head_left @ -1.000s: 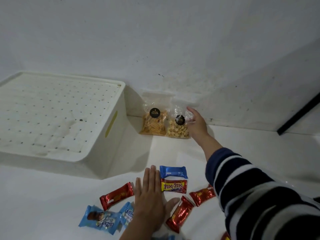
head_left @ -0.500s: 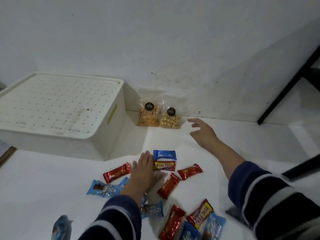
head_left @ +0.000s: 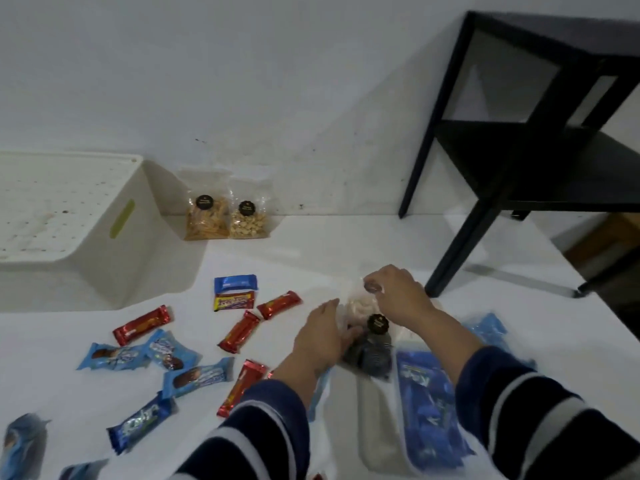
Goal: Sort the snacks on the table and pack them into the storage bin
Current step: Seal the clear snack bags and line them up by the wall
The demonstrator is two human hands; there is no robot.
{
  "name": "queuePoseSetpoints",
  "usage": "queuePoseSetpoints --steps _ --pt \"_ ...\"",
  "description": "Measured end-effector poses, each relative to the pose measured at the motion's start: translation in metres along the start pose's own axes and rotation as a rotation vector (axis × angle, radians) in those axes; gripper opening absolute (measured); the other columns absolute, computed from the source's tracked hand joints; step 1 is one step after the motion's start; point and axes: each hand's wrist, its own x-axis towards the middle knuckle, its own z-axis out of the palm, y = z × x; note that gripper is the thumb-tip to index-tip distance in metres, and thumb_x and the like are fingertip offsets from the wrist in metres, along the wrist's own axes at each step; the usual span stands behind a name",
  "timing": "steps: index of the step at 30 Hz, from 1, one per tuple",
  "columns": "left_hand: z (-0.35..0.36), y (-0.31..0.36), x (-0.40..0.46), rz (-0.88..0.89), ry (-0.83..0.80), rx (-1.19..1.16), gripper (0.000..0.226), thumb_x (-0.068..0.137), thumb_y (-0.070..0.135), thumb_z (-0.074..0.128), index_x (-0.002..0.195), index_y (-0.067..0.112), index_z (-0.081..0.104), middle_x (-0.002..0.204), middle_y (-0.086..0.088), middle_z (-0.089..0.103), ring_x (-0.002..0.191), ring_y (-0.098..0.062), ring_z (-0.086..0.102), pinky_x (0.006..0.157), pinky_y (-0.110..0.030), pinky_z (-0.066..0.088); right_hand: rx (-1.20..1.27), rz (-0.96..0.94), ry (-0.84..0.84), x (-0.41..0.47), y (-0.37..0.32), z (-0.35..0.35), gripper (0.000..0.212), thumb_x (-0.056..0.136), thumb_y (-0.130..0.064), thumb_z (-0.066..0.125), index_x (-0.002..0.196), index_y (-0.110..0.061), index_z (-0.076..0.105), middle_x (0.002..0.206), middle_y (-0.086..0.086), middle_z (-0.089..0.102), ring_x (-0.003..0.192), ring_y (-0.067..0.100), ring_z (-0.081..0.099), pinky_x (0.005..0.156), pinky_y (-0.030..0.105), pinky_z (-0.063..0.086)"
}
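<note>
— Sorting goes on: right hand (head_left: 398, 296) pinches the top of a clear plastic bag of pale snacks (head_left: 358, 306); left hand (head_left: 322, 336), fingers together, steadies a dark-filled clear bag (head_left: 370, 355).

— Next?

— Probably carrying one to the clear bags (head_left: 227, 216) at eleven o'clock, beside the white lidded storage bin (head_left: 69, 220) on the bench (head_left: 346, 247).

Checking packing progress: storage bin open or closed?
Not open to load: storage bin sits upside down beside the wall, perforated base facing up. Inside not visible.
</note>
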Motion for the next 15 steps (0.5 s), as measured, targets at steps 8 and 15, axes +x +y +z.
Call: queuePoseSetpoints --steps 8,15 --pt "0.048 0.027 -0.015 -0.095 0.008 -0.147 0.115 0.074 0.040 0.077 0.152 0.020 -0.006 0.160 -0.002 0.003 0.146 -0.023 0.015 0.116 -0.040 0.028 0.034 0.228 -0.097 0.010 0.062 -0.002 0.046 0.095 -0.003 0.039 0.140 -0.013 0.043 0.140 0.012 0.048 0.126 0.029 0.047 0.101 0.032 0.044" --pt "0.049 0.019 -0.030 -0.156 0.004 -0.223 0.113 0.076 0.021 0.077 0.151 0.023 -0.008 0.144 -0.008 0.034 0.130 -0.026 0.040 0.104 -0.036 0.038 0.175 0.170 -0.031 0.015 0.056 -0.010 0.028 0.092 -0.006 0.052 0.114 -0.012 0.068 0.123 0.008 0.064 0.111 0.025 0.060 0.089 0.027 0.047"
